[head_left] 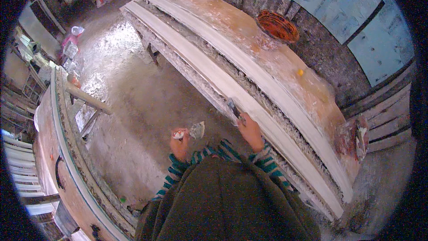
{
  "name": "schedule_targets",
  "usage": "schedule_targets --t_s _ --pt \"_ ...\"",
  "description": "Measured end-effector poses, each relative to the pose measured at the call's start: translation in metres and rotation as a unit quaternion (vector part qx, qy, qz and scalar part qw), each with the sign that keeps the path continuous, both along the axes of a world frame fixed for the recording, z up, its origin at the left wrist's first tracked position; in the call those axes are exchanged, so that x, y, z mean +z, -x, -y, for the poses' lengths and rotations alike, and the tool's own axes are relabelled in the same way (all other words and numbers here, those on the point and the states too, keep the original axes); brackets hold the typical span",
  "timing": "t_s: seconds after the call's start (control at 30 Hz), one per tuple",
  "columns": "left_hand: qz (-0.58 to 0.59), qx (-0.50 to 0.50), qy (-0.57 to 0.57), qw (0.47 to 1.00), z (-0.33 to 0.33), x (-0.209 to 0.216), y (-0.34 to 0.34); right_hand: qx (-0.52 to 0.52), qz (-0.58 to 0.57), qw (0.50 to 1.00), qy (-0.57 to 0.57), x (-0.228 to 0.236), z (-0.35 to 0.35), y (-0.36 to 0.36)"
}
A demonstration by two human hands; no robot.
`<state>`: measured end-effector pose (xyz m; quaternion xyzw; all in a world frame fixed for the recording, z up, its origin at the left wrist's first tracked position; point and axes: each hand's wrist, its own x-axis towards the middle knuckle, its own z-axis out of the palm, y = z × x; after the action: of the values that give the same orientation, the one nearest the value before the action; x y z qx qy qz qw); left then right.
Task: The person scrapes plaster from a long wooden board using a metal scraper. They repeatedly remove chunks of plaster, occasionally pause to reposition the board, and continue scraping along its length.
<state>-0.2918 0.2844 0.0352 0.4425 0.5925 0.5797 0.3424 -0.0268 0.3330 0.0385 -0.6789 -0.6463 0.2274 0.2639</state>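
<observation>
My left hand point(179, 146) is closed around the white-smeared grip of a putty knife. The wide grey blade of that putty knife point(197, 130) points right over the floor, apart from the table. My right hand point(251, 133) grips a small scraper point(232, 108) with a dark blade. It touches the near edge of a long wooden table point(232, 15). Two long white plaster-like strips point(200, 64) run along the table, with rough crumbly material in the gap between them. The small scraper's handle is mostly hidden in my fingers.
An orange-and-black bowl point(277, 26) and a small yellow thing point(300, 72) sit on the table's far side. A plastic bag point(361, 138) lies at its right end. Another long panel with a dark handle point(59, 172) stands at left. Bags point(71, 47) lie on the dusty floor beyond.
</observation>
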Motion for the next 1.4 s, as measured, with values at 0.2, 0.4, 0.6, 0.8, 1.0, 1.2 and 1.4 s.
schedule_targets --t_s 0.2,0.4,0.6,0.8,1.0,1.2,1.4 --pt "0.046 0.032 0.002 0.998 0.010 -0.027 0.005 0.003 0.039 0.992 0.121 0.035 0.034 -0.032" --pt "0.011 0.021 0.014 1.000 -0.006 -0.019 -0.012 0.037 0.086 0.992 0.082 0.009 -0.002 -0.002" --pt "0.079 -0.016 0.005 0.997 -0.024 -0.007 -0.045 0.063 0.087 0.993 0.057 0.028 0.010 -0.014" --pt "0.026 -0.046 0.007 0.999 -0.031 -0.009 -0.051 0.043 0.152 0.980 0.120 0.024 0.002 -0.005" --pt "0.028 -0.055 0.041 0.997 -0.035 -0.020 -0.048 0.119 0.073 0.990 -0.015 0.019 0.006 -0.036" --pt "0.207 -0.223 0.086 0.949 -0.061 0.001 -0.097 0.000 -0.019 0.999 0.041 0.055 0.019 -0.072" --pt "0.137 -0.192 0.068 0.969 -0.107 -0.004 -0.091 -0.023 -0.036 0.998 0.054 0.059 0.019 -0.075"
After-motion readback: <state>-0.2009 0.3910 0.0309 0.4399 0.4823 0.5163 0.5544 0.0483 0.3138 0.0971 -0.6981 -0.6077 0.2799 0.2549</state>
